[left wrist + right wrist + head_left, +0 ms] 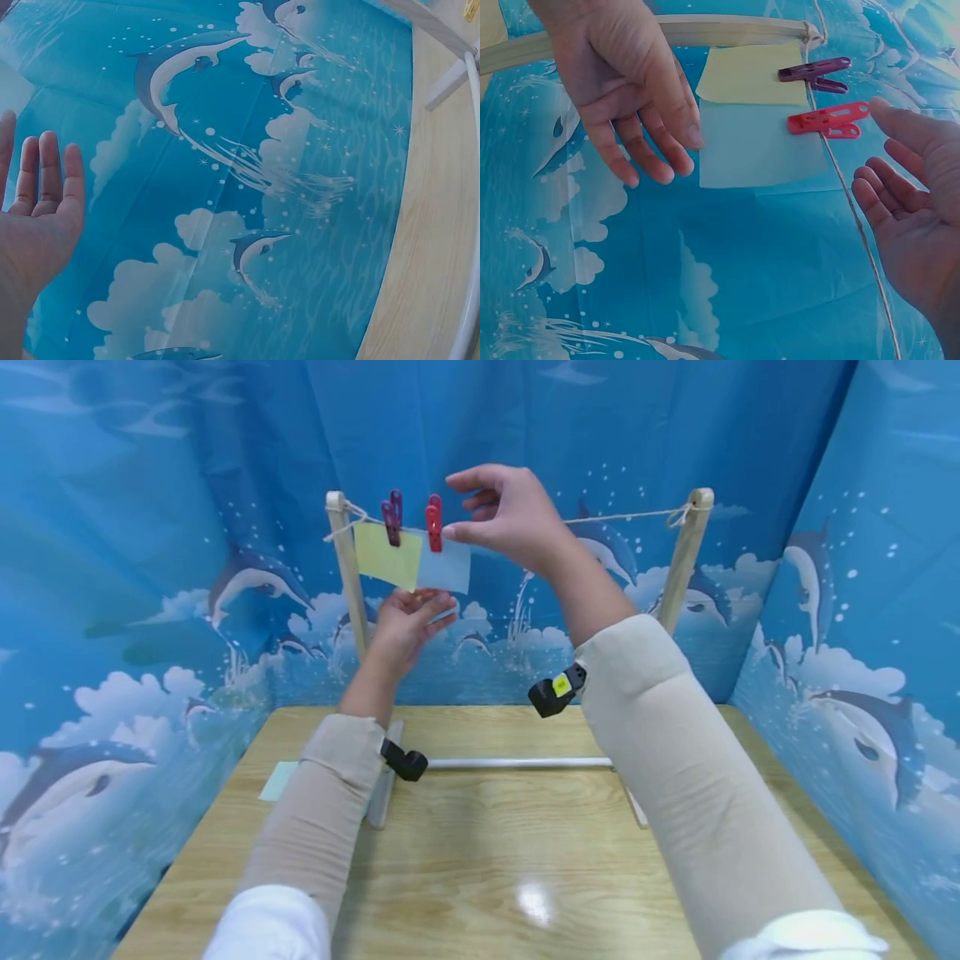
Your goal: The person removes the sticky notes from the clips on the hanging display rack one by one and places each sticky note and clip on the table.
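Observation:
A yellow paper (386, 556) and a light blue paper (448, 567) hang side by side from a string (626, 516). A dark purple clothespin (814, 73) clips the yellow paper, and a red clothespin (827, 121) clips the blue one. My right hand (517, 518) is just right of the red clothespin, fingers loosely bent and holding nothing; whether the thumb touches the clip I cannot tell. Below the papers is my left hand (411, 627), its fingers relaxed and its thumb by the blue paper's lower edge. The left wrist view shows that hand's fingers (49, 169) extended.
Two wooden posts (684, 560) hold up the string above a wooden table (480, 860). A white rod (517, 763) runs low between the stand's feet. One pale green paper (278, 781) lies by the left forearm. Dolphin-print curtains (480, 427) surround the table.

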Demonstrator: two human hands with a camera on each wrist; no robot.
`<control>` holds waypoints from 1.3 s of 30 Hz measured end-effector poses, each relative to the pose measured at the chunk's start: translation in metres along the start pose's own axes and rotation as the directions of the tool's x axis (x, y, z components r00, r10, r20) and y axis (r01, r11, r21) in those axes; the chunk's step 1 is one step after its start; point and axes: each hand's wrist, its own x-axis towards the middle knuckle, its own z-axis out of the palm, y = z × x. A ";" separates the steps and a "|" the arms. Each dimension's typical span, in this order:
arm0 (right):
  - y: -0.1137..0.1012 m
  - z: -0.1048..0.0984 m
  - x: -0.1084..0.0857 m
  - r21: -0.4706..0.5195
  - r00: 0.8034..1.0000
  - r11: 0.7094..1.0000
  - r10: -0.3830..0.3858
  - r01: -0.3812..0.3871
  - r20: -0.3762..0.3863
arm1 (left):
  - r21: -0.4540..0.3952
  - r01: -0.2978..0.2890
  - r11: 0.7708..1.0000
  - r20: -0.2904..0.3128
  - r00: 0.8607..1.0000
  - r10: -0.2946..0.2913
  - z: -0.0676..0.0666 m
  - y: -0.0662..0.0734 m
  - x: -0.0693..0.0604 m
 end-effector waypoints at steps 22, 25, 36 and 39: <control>-0.007 0.023 0.011 -0.074 1.000 0.997 0.003 -0.004 -0.021 | -0.279 -0.064 0.958 0.037 0.996 0.077 0.006 -0.015 -0.003; -0.006 0.024 0.010 -0.052 1.000 0.999 0.003 -0.005 -0.031 | -0.325 -0.060 0.944 0.051 0.995 0.081 0.005 -0.015 -0.004; -0.003 0.024 0.005 0.013 0.997 1.000 -0.017 0.018 -0.071 | -0.388 -0.086 0.917 0.033 0.994 0.107 0.004 -0.017 -0.006; -0.002 0.024 0.004 0.042 0.995 0.999 -0.024 0.028 -0.094 | -0.375 -0.102 0.921 0.025 0.993 0.120 0.004 -0.018 -0.007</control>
